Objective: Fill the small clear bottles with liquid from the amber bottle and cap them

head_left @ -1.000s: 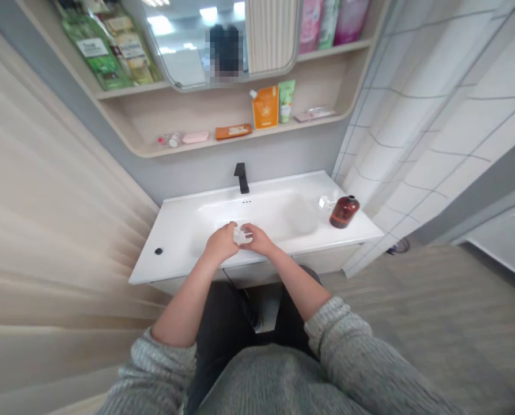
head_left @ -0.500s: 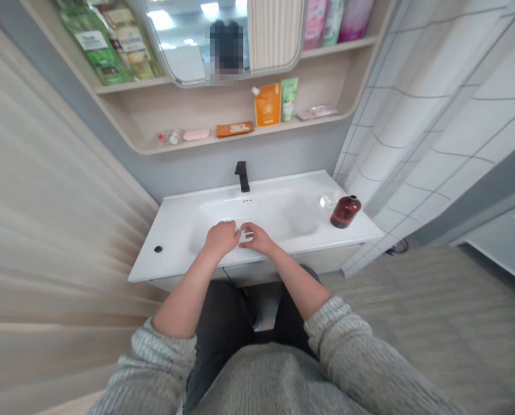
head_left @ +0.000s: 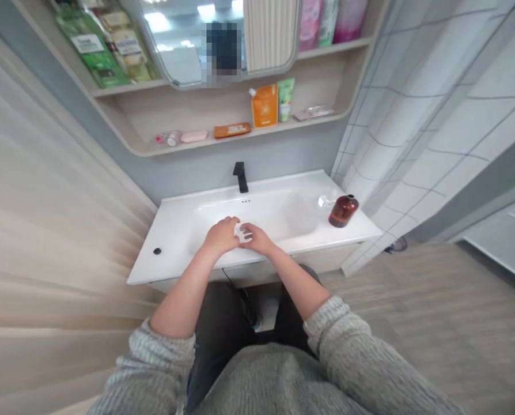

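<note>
Two-Handed Handling Over the Basin

The small, whitish, translucent item [head_left: 239, 233] is located between the hands, above the front part of the white, glossy, rectangular basin [head_left: 279, 214]. The left hand [head_left: 220, 237] is curled, its back toward the camera. The right hand [head_left: 258, 240] is bent at the item's other side, fingers parted. Whether either grips firmly cannot be told; the item's exact nature is also unclear.

Recommended practice: support the item from both sides with light, even pressure, as a smooth piece would probably slip if squeezed. Work low over the basin so that a drop stays contained. Hold the elbows clear of the open-necked, amber-brown bottle [head_left: 344, 211] on the right of the surface [head_left: 356, 231].

Markings: the tall green bottle [head_left: 94, 49] carries a white label with dark lettering, too blurred to read reliably. Print on the upright orange pouch [head_left: 265, 107] is likewise illegible.
</note>
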A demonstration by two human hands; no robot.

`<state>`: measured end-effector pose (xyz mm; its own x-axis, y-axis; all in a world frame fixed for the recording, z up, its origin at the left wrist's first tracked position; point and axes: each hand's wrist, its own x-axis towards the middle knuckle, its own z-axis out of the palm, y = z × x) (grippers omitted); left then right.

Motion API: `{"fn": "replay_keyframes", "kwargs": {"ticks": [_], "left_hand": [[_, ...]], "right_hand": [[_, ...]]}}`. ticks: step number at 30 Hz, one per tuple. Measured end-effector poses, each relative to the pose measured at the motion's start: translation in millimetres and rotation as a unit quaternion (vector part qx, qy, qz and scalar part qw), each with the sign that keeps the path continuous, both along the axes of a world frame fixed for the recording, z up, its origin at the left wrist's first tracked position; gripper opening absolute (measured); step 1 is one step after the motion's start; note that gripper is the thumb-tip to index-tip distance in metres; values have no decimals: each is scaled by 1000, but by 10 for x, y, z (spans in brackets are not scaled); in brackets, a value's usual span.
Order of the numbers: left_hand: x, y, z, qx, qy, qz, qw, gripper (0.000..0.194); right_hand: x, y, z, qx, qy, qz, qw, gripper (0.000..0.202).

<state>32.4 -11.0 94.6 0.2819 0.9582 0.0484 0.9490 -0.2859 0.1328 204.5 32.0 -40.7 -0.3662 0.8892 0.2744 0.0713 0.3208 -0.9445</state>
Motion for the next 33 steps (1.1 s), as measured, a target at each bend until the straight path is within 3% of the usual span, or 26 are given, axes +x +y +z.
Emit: {"fn": "replay_keyframes", "kwargs": {"ticks": [3, 5, 8, 10, 15, 21, 24, 27, 30, 33], "left_hand": [[3, 4, -32, -6, -11, 91, 996, 59], [-13, 12, -64, -38, 12, 108, 993, 54], [-58, 19, -96, -55, 30, 39, 997, 32], [-78, 13, -95, -36, 22, 9, 999, 33], [-39, 6, -76, -20, 42, 49, 998, 49], [-77, 60, -103, -13, 16, -66, 998, 27], [-181, 74, -78, -23, -15, -113, 993, 24], [-274, 70, -7, -51, -57, -147, 986, 22], [-296, 47, 75, -80, -106, -159, 978, 22], [-262, 14, 111, -111, -144, -159, 970, 24]], "right_hand": [[9, 0, 7, -6, -1, -2, 1000, 70], [15, 1, 12, -7, -6, 0, 1000, 71], [17, 2, 9, -4, -11, -4, 1000, 71], [15, -1, 8, -2, -12, -9, 1000, 70], [12, -31, 48, -12, -17, -8, 1000, 68], [29, -51, 127, -28, 5, 11, 1000, 64], [58, -46, 195, -65, 31, 56, 996, 66], [118, -53, 270, -127, 78, 143, 979, 65], [205, -65, 304, -175, 122, 206, 955, 58], [261, -68, 274, -202, 115, 225, 946, 56]]}}
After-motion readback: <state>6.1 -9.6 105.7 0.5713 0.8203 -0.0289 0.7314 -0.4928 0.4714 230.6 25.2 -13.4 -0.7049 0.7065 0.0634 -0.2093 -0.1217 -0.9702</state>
